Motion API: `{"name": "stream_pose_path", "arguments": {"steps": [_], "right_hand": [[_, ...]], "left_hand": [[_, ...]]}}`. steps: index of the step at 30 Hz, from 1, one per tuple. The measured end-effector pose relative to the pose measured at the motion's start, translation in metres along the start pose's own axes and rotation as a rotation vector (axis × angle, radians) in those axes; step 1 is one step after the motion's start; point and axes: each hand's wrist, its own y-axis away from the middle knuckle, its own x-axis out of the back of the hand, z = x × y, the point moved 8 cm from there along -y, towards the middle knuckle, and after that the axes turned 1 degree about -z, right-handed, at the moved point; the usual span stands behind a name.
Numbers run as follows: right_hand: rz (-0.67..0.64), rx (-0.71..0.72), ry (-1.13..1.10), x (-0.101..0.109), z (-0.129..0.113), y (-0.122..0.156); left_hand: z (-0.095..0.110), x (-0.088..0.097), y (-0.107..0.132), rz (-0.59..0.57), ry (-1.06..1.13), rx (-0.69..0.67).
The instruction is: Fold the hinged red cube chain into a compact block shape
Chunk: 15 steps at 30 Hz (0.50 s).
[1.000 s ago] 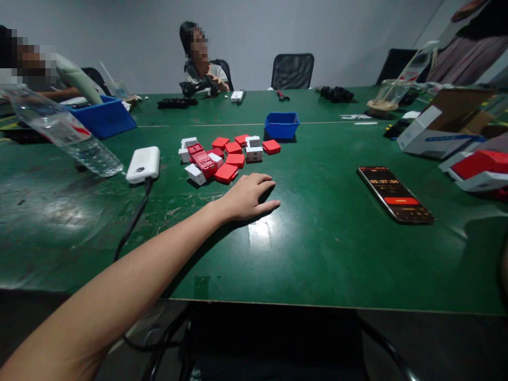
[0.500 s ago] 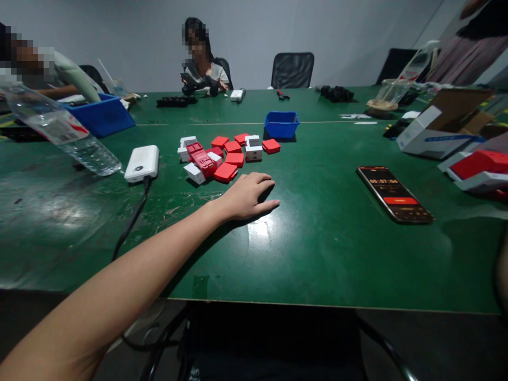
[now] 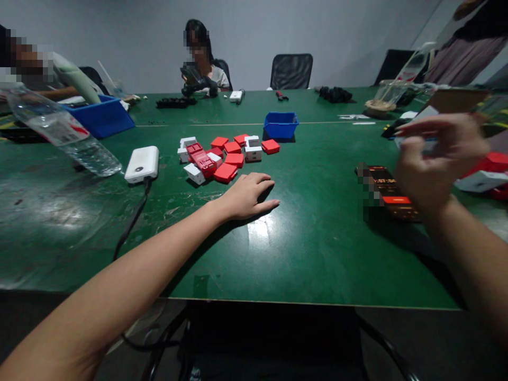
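Observation:
My left hand (image 3: 250, 197) lies on the green table (image 3: 309, 254) with its fingers apart and nothing in it. Just beyond it is a loose group of small red and white plastic pieces, among them a flat red block (image 3: 225, 173), a white block (image 3: 253, 153) and a longer dark red piece (image 3: 201, 160). Over on the right, my right hand (image 3: 440, 156) hovers above a phone (image 3: 383, 182), blurred by motion. Its fingers are half curled, thumb apart from the forefinger, and no object shows in them. It hides part of the phone and of the box behind.
A small blue bin (image 3: 281, 125) stands behind the pieces. To the left are a white power bank (image 3: 142, 163) with a black cable, a tilted water bottle (image 3: 67, 129) and a larger blue bin (image 3: 101, 116). People are around the table; one across it holds a phone.
My right hand has come into view from the right and is now over the phone. My left hand and the red and white pieces have stayed put.

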Motion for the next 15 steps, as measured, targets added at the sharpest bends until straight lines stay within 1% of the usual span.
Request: {"name": "stream_pose_path", "arguments": {"steps": [1,2,4,5,6,7,9,12,15], "right_hand": [[-0.05,0.065,-0.029,-0.013,-0.012,0.008],[-0.215,0.147,-0.108,-0.035,-0.029,0.019],[-0.594,0.311,-0.268,-0.078,-0.065,0.049],[-0.728,0.373,-0.298,-0.092,-0.079,0.063],[-0.804,0.399,-0.289,-0.102,-0.087,0.071],[-0.846,0.399,-0.279,-0.108,-0.09,0.075],[-0.903,0.366,-0.274,-0.113,-0.085,0.076],[-0.925,0.299,-0.266,-0.111,-0.062,0.069],[-0.91,0.236,-0.245,-0.107,-0.035,0.062]], "left_hand": [[0.0,0.0,0.0,0.001,-0.001,0.0],[-0.001,0.0,0.0,0.0,-0.003,-0.001],[-0.001,-0.001,0.0,-0.005,-0.012,-0.001],[-0.001,-0.001,0.0,-0.007,-0.016,-0.001],[0.0,-0.001,0.0,-0.007,-0.021,0.0],[0.0,-0.001,0.0,-0.006,-0.024,0.003],[0.001,0.0,0.0,0.0,-0.035,0.024],[-0.003,0.004,0.0,0.046,-0.083,0.119],[-0.02,0.012,0.004,0.139,-0.157,0.285]]}}
